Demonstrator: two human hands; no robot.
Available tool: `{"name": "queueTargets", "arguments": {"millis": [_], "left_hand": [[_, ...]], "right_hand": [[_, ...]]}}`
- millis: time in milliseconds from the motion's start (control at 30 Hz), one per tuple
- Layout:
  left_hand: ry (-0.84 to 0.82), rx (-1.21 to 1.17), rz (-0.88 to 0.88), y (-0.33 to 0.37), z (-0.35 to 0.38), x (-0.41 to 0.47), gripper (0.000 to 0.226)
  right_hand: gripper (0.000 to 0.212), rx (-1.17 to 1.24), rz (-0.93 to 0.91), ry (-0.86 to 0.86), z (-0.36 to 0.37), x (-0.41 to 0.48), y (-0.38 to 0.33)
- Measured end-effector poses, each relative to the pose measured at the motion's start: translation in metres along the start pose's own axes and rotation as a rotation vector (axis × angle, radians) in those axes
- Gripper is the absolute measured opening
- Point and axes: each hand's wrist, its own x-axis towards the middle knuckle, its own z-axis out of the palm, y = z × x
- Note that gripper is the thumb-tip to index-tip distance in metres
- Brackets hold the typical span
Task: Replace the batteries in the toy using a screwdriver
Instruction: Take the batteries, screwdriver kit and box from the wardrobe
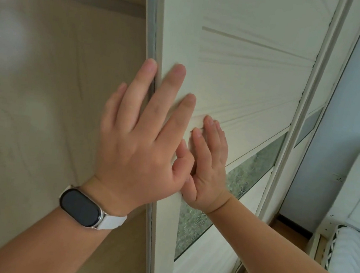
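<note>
The toy was nowhere in view, and neither the screwdriver nor any batteries could be seen, so where the toy lay could not be told from this view. What filled the view instead was a tall cream wardrobe door (247,76) with both hands laid on it.

The left hand (139,136) lay flat near the door's left edge (156,45), its fingers straight and spread wide, holding nothing. A dark band watch (82,208) on a white strap sat on that wrist. The right hand (208,172) was just beside it, thumbs close or touching. Its fingers were straight and pressed together against the panel, with the fingertips at a raised moulding, and it was likewise empty.

A strip of frosted patterned glass (248,172) ran across the door below the right hand. A beige surface (34,98) lay to the left of the door edge, whether wall or another panel was unclear. A white bed (353,254) stood well apart at the right.

By my reading, the task proper had hardly started. Both palms looked set to slide the door, probably to fetch something from behind it. No compartment had been opened, no screw turned and no cell swapped. Finding the items, unscrewing the cover, changing the cells and closing up all seemed to lie ahead.
</note>
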Motion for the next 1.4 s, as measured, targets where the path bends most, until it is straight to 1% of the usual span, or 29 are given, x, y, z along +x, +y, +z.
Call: {"name": "queueTargets", "arguments": {"millis": [167, 333, 467, 667, 833, 1000, 1133, 1233, 1300, 1400], "left_hand": [[-0.006, 0.038, 0.008, 0.014, 0.023, 0.008, 0.044], [0.007, 0.023, 0.006, 0.023, 0.043, 0.012, 0.045], [0.012, 0.077, -0.018, 0.030, 0.058, 0.014, 0.046], [-0.006, 0.027, -0.006, 0.037, 0.076, 0.021, 0.048], [-0.057, 0.008, 0.002, 0.042, 0.082, 0.025, 0.047], [-0.112, -0.055, 0.019, 0.040, 0.078, 0.024, 0.044], [-0.181, -0.114, 0.077, 0.030, 0.068, 0.013, 0.044], [-0.221, -0.221, 0.102, 0.020, 0.056, -0.004, 0.045], [-0.283, -0.286, 0.091, 0.012, 0.043, -0.020, 0.046], [-0.425, -0.298, 0.037, -0.005, 0.021, -0.050, 0.047]], "right_hand": [[0.063, 0.004, 0.009, 0.007, -0.007, -0.001, 0.025], [0.066, -0.003, 0.013, 0.008, -0.010, -0.003, 0.045], [0.065, -0.013, 0.014, -0.005, -0.013, -0.003, 0.057], [0.062, -0.028, 0.019, -0.064, -0.025, -0.001, 0.073], [0.059, -0.052, 0.015, -0.125, -0.039, 0.001, 0.078], [0.055, -0.075, 0.041, -0.177, -0.054, 0.002, 0.072], [0.055, -0.103, 0.107, -0.231, -0.067, 0.001, 0.053], [0.057, -0.121, 0.178, -0.304, -0.078, -0.003, 0.031], [0.056, -0.152, 0.226, -0.333, -0.085, -0.006, 0.013], [0.052, -0.204, 0.312, -0.377, -0.092, -0.009, -0.018]]}}
